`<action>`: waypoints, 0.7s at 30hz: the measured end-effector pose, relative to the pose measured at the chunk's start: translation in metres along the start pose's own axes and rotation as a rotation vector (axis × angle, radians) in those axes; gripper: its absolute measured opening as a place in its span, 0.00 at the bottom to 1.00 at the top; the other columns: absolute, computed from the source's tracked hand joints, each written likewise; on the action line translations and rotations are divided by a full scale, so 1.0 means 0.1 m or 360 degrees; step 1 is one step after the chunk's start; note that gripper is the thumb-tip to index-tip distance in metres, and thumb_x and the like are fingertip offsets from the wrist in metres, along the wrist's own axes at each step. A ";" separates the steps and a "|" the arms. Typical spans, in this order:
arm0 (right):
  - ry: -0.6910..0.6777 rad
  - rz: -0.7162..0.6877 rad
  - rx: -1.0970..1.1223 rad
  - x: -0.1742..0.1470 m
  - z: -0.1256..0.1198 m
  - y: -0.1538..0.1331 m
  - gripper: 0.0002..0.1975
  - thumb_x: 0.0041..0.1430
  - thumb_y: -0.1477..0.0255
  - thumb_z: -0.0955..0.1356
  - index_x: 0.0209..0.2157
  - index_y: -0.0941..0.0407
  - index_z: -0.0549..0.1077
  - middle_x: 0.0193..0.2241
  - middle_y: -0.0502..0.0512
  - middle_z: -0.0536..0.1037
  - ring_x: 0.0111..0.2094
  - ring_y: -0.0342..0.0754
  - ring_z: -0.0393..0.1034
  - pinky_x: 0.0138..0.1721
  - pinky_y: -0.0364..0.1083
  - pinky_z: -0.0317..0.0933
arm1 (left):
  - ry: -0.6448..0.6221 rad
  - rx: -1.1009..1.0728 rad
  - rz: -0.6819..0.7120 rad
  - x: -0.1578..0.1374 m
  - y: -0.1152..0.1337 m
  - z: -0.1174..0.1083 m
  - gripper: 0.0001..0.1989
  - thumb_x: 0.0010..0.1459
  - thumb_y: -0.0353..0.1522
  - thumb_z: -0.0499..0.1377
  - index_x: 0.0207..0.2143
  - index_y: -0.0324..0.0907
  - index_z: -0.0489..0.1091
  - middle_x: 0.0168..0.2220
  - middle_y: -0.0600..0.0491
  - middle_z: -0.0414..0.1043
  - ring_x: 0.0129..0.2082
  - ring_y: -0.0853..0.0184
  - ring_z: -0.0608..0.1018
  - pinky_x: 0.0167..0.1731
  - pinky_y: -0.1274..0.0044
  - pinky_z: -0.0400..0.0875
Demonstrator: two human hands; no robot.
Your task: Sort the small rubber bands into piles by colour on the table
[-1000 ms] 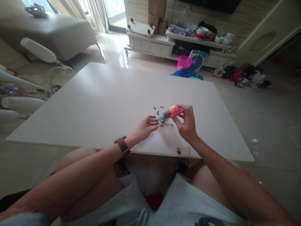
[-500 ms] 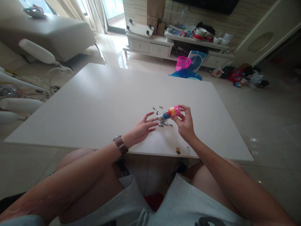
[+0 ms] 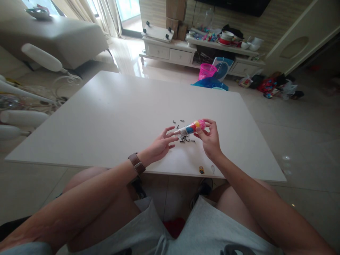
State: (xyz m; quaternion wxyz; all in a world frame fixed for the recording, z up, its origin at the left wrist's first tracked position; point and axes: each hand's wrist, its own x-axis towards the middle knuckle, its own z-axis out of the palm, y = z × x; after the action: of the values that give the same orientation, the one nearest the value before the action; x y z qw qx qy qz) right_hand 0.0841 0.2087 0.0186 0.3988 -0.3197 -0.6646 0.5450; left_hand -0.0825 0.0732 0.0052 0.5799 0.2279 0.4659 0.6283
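A clear, tapering plastic tube (image 3: 189, 129) with pink, yellow, red and blue contents lies slanted just above the table. My right hand (image 3: 210, 140) is closed around its wide pink end, thumb in front and fingers behind. At the narrow clear end, my left hand (image 3: 161, 143) has its fingers spread, and a fingertip meets the tip of the tube. Whether that finger goes inside I cannot tell. Several small black-and-silver clips or loops (image 3: 185, 139) lie beneath and around the tube on the white table (image 3: 127, 113).
Near the table's front edge lie a yellow minion-shaped piece (image 3: 201, 170) and a small clear piece (image 3: 213, 169). Beyond the far edge are a pink basket (image 3: 207, 72) and a blue plastic item (image 3: 211, 83). White chair-like parts (image 3: 42, 58) stand at the left.
My right hand has shifted slightly right and turned the tube a little, so a white label now shows near its narrow end. My left hand has hardly moved.
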 end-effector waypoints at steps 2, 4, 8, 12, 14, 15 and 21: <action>0.0008 0.0026 0.0016 0.00 0.00 0.01 0.27 0.56 0.52 0.75 0.50 0.45 0.64 0.47 0.49 0.70 0.44 0.48 0.76 0.44 0.51 0.77 | -0.0029 -0.0002 0.0021 -0.01 0.01 0.01 0.30 0.55 0.34 0.68 0.58 0.57 0.64 0.69 0.51 0.62 0.60 0.57 0.72 0.52 0.64 0.62; -0.0006 0.0072 0.0045 0.00 0.00 0.02 0.26 0.56 0.52 0.74 0.50 0.44 0.63 0.47 0.49 0.70 0.44 0.48 0.76 0.44 0.51 0.77 | -0.0082 0.0009 0.0028 -0.02 0.02 0.01 0.31 0.55 0.34 0.68 0.60 0.59 0.63 0.71 0.52 0.59 0.61 0.56 0.71 0.52 0.64 0.63; -0.0016 0.0177 0.0138 0.00 -0.01 0.02 0.26 0.55 0.51 0.75 0.49 0.44 0.63 0.47 0.47 0.71 0.44 0.47 0.77 0.45 0.51 0.77 | -0.0157 0.0038 0.0010 -0.02 0.02 0.02 0.31 0.56 0.36 0.68 0.60 0.58 0.62 0.70 0.52 0.61 0.61 0.56 0.71 0.50 0.65 0.63; 0.0055 0.0167 0.0179 0.02 -0.02 0.01 0.26 0.54 0.53 0.76 0.48 0.45 0.64 0.46 0.47 0.70 0.44 0.47 0.77 0.45 0.51 0.77 | -0.0131 0.0084 0.0040 0.01 -0.02 -0.01 0.29 0.57 0.36 0.68 0.59 0.57 0.63 0.67 0.52 0.65 0.59 0.59 0.72 0.49 0.67 0.63; 0.0082 0.0147 0.0183 0.03 -0.03 0.00 0.26 0.53 0.54 0.76 0.48 0.45 0.65 0.46 0.47 0.70 0.44 0.47 0.77 0.44 0.50 0.77 | -0.0085 0.0097 0.0059 0.03 -0.03 -0.04 0.29 0.57 0.36 0.68 0.59 0.55 0.63 0.66 0.50 0.66 0.59 0.59 0.72 0.49 0.68 0.64; 0.0095 0.0138 0.0179 0.04 -0.04 0.00 0.26 0.53 0.55 0.77 0.48 0.45 0.65 0.46 0.47 0.70 0.44 0.47 0.77 0.44 0.50 0.77 | -0.0061 0.0099 0.0067 0.04 -0.04 -0.05 0.29 0.57 0.36 0.68 0.59 0.55 0.63 0.65 0.49 0.67 0.58 0.59 0.73 0.49 0.68 0.64; 0.0088 0.0122 0.0109 0.03 -0.04 0.02 0.27 0.52 0.54 0.76 0.48 0.45 0.64 0.46 0.48 0.70 0.44 0.47 0.77 0.43 0.50 0.77 | -0.0018 0.0079 0.0082 0.05 -0.03 -0.06 0.29 0.57 0.36 0.67 0.59 0.55 0.63 0.67 0.48 0.65 0.59 0.58 0.72 0.51 0.65 0.64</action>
State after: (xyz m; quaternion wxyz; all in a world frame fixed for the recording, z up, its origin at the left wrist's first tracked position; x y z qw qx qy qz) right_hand 0.0858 0.2136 0.0176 0.4066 -0.3461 -0.6215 0.5733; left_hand -0.0867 0.0754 -0.0013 0.5603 0.2578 0.4719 0.6300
